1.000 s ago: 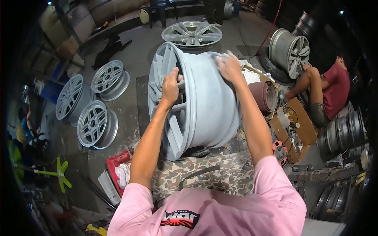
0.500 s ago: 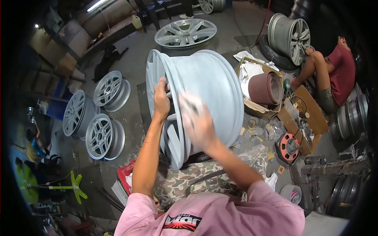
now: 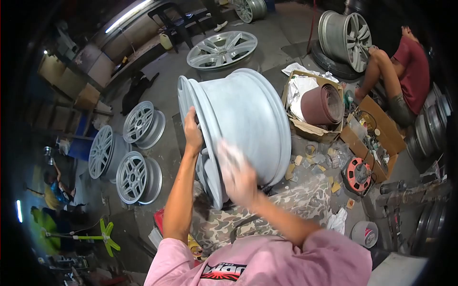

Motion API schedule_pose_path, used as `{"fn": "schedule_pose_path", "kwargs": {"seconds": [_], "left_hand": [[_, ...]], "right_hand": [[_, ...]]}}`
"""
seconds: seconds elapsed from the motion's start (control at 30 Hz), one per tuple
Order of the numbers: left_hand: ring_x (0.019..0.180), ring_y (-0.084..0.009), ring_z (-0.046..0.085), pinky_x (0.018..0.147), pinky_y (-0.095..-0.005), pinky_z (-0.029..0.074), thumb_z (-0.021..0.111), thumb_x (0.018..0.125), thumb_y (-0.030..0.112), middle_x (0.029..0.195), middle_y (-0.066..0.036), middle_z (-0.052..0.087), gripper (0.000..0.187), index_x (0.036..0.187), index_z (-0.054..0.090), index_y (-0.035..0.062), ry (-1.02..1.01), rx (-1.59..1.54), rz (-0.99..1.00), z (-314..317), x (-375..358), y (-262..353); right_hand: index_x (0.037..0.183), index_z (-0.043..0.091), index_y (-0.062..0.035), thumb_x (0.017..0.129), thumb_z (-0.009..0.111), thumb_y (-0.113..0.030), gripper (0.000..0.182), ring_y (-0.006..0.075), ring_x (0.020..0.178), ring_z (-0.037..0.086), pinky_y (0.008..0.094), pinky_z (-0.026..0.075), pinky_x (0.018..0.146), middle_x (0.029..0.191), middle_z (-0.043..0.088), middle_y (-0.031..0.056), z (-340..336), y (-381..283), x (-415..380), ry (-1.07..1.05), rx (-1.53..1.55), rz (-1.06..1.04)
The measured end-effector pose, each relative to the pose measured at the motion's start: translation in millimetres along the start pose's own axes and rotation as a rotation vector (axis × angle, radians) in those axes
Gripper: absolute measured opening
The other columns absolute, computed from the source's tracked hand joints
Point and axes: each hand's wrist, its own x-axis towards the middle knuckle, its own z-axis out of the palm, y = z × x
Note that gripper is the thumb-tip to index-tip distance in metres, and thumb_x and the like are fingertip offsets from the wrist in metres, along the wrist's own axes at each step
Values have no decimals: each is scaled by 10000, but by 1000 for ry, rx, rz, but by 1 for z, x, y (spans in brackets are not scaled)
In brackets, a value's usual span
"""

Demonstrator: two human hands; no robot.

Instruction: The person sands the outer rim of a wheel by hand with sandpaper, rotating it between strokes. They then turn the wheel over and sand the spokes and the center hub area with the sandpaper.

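A large pale grey wheel rim point(image 3: 248, 124) stands on its side before me, above a camouflage-patterned cloth point(image 3: 286, 202). My left hand point(image 3: 192, 133) is closed around the edge of its spoked face on the left, with some fingers hidden behind the lip. My right hand point(image 3: 238, 174) presses on the rim's outer barrel near that lip. Its fingers are whitish and smeared by motion, curled over something that I cannot make out.
A box point(image 3: 312, 131) with a brown abrasive roll point(image 3: 322, 105) stands right of the rim. Nearby are a cardboard box of tools point(image 3: 374, 143) and a red reel point(image 3: 357, 176). Several rims point(image 3: 133, 177) lie left; another rim point(image 3: 222, 50) lies ahead. A person point(image 3: 410, 76) sits at right.
My right hand has moved a little down along the barrel and remains against the rim. My left hand keeps its hold. The whole view has shifted and turned slightly.
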Motion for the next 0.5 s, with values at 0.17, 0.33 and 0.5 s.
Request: {"fn": "schedule_pose_path", "kwargs": {"seconds": [0.17,0.33,0.5], "left_hand": [[807,-115,596,783,-290,488,368,1115,347,893,-26,635,471,1034,664,-10,-53,159,77,-12,4,-11],[859,-124,585,845,-310,483,391,1113,355,914,-28,620,451,1030,660,3,-144,-176,-180,-20,10,-37],[964,-174,589,857,-339,479,412,1104,362,1022,-72,619,461,1036,637,-34,-118,233,106,-31,11,-79]], "right_hand": [[1183,692,75,980,567,-91,290,426,1292,562,500,423,1118,1339,598,239,9,19,39,-23,-12,-117],[1156,654,30,1032,538,-306,377,400,962,685,428,521,861,1005,709,236,72,104,198,-288,78,116],[1204,700,0,1001,592,-194,301,361,1069,689,408,539,922,1188,699,200,35,38,128,-115,214,55]]}}
